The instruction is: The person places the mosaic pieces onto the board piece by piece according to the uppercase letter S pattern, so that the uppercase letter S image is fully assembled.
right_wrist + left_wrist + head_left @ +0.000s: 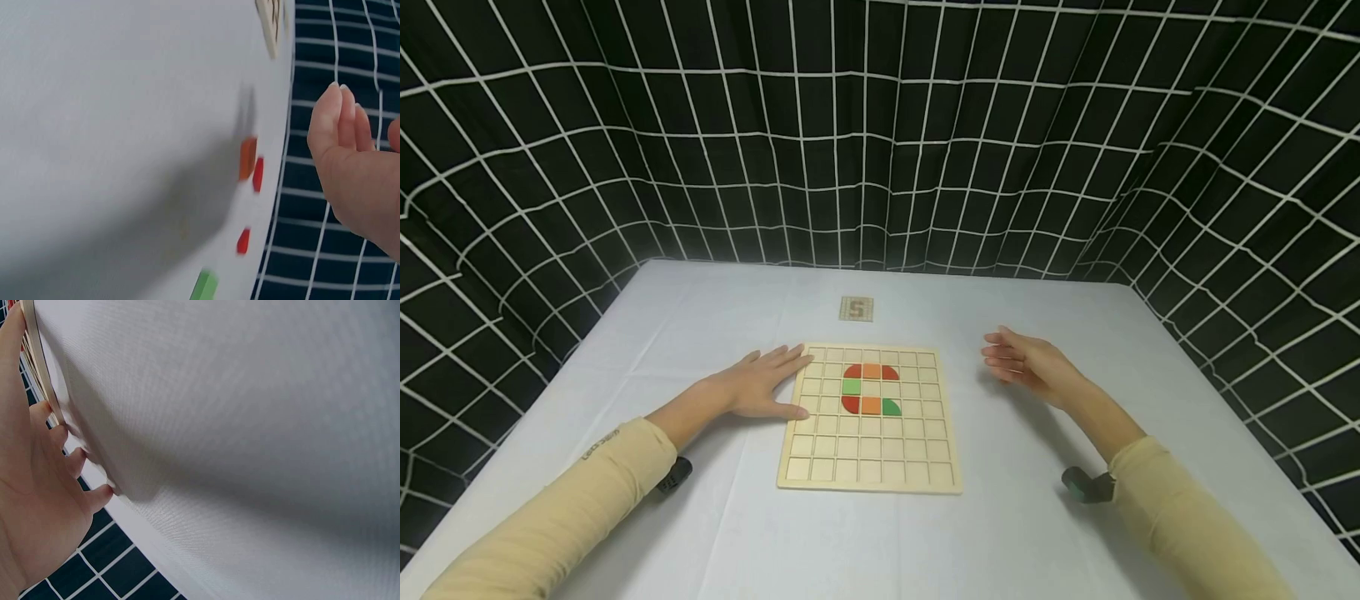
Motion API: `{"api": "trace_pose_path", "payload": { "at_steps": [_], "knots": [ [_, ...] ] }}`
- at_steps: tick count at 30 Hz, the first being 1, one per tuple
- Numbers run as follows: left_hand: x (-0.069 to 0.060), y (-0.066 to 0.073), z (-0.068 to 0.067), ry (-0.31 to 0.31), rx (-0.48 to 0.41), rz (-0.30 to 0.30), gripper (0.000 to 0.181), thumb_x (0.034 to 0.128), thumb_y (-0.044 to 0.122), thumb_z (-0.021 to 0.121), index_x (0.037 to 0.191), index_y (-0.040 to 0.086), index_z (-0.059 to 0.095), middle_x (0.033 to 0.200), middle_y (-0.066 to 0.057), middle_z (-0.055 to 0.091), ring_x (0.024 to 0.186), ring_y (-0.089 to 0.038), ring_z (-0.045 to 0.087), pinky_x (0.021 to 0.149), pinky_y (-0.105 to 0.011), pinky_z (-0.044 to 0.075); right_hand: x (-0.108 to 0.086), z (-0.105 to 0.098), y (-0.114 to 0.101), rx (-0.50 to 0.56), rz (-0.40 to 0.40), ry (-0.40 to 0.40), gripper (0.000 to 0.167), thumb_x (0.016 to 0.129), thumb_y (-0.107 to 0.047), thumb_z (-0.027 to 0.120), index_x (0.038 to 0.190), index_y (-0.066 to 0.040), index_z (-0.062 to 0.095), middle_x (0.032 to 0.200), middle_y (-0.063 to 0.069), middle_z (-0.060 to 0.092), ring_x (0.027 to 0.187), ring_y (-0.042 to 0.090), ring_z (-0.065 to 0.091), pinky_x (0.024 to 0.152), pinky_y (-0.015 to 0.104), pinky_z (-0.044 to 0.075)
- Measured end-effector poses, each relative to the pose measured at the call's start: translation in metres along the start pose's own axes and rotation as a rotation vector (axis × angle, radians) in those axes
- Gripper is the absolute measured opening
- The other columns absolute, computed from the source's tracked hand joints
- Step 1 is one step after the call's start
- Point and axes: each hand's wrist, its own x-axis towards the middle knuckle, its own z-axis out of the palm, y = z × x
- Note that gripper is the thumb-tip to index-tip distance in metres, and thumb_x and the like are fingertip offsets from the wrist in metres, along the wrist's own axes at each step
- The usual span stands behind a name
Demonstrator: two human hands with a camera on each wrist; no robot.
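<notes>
A pale wooden grid board (871, 471) lies flat on the table. Red, orange and green tiles sit in several of its squares, among them an orange tile (871, 406), a light green tile (852, 387) and a dark green rounded tile (891, 407). My left hand (760, 383) rests at the board's left side, fingers spread, thumb and fingertips touching its edge. To the right of the board, my right hand (1030, 362) hovers over the table with loosely bent fingers, holding nothing visible.
A small square card (856, 308) with a blocky figure lies behind the board. In the right wrist view, an orange piece (248, 159), red pieces (244, 240) and a green piece (204, 286) are on the tabletop. A black gridded curtain (880, 167) surrounds the table.
</notes>
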Motion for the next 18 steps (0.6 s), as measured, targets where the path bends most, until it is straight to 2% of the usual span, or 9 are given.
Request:
{"api": "trace_pose_path", "payload": {
  "at_steps": [6,10,13,14,18],
  "knots": [
    [0.000,0.000,0.000,-0.002,-0.002,-0.002,0.101,0.0797,0.077,0.047,0.154,0.017,0.017,0.159,-0.009,0.009,0.143,-0.033,0.009,0.111,-0.059,0.008,-0.009,-0.027,0.005,0.121,0.005,0.008,0.065,0.098,-0.033,0.054,0.142,0.008,0.031,0.110,0.008,0.065,0.103,0.018,0.063,0.090,0.028,0.049],
    [0.000,0.000,0.000,0.001,0.005,-0.002,0.100,0.0800,0.077,0.047,0.154,0.016,0.018,0.159,-0.009,0.009,0.143,-0.033,0.010,0.111,-0.059,0.009,-0.015,-0.042,0.008,0.191,0.016,0.017,0.042,0.095,-0.034,0.059,0.123,-0.002,0.056,0.107,0.009,0.065,0.103,0.019,0.063,0.094,0.032,0.046],
    [0.000,0.000,0.000,0.001,0.005,0.000,0.100,0.0801,0.077,0.047,0.154,0.016,0.018,0.159,-0.009,0.009,0.143,-0.033,0.010,0.110,-0.060,0.009,-0.019,-0.051,0.010,0.213,0.025,0.014,0.026,0.096,-0.034,0.057,0.106,-0.012,0.065,0.105,0.006,0.066,0.102,0.017,0.063,0.093,0.031,0.047],
    [0.000,0.000,0.000,0.000,0.005,0.000,0.100,0.0800,0.077,0.047,0.154,0.016,0.018,0.159,-0.009,0.009,0.143,-0.033,0.010,0.110,-0.060,0.009,-0.021,-0.054,0.011,0.219,0.030,0.014,0.025,0.097,-0.034,0.056,0.105,-0.013,0.065,0.105,0.006,0.066,0.102,0.017,0.063,0.093,0.030,0.048],
    [0.001,-0.001,0.001,0.002,0.004,0.004,0.100,0.0798,0.078,0.046,0.154,0.017,0.018,0.159,-0.009,0.009,0.143,-0.033,0.009,0.110,-0.060,0.009,-0.025,-0.065,0.014,0.188,0.045,0.028,0.047,0.097,-0.037,0.054,0.130,-0.005,0.050,0.105,0.003,0.067,0.100,0.014,0.064,0.089,0.028,0.050]
  ]
}}
